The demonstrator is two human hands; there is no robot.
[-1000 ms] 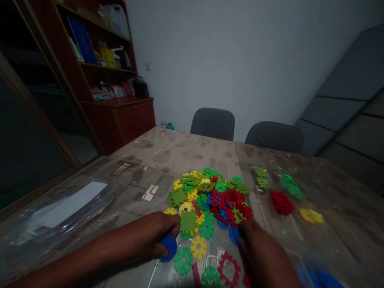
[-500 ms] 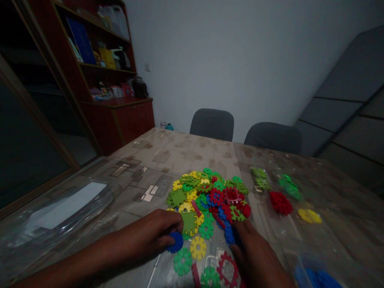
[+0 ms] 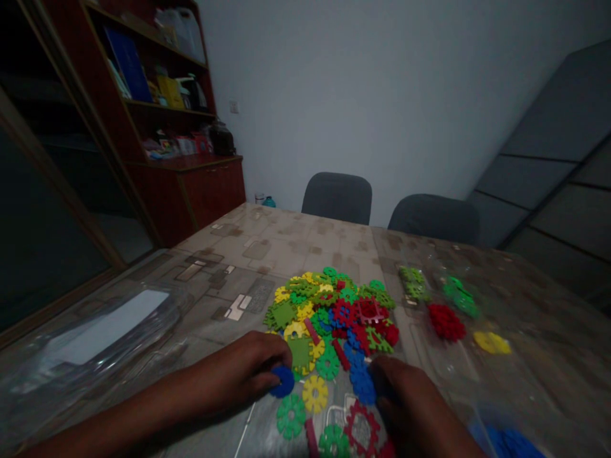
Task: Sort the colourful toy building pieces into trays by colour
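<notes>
My left hand [image 3: 262, 362] pinches a round blue notched disc [image 3: 282, 381] between thumb and fingers at the near left of the pile. My right hand [image 3: 403, 388] is curled at the pile's right side, beside several blue discs [image 3: 363, 385]; its fingertips are in shadow, and what they hold, if anything, is hard to make out. Between the hands lie a yellow notched disc [image 3: 315, 394], a green disc [image 3: 291, 416] and a red gear-edged frame [image 3: 361, 429]. The heap of plastic linking pieces [image 3: 329, 296] mixes green, yellow, red and blue.
To the right, clear trays hold sorted pieces: light green squares [image 3: 413, 283], green discs [image 3: 461, 296], red pieces [image 3: 445, 322], yellow discs [image 3: 492, 343] and blue pieces [image 3: 510, 442]. Clear plastic packaging [image 3: 109, 327] lies at left. Two grey chairs [image 3: 337, 198] stand behind the table.
My right hand has drawn slightly right, leaving more of the blue discs beside it uncovered. The blue disc in my left hand has shifted a little to the right.
</notes>
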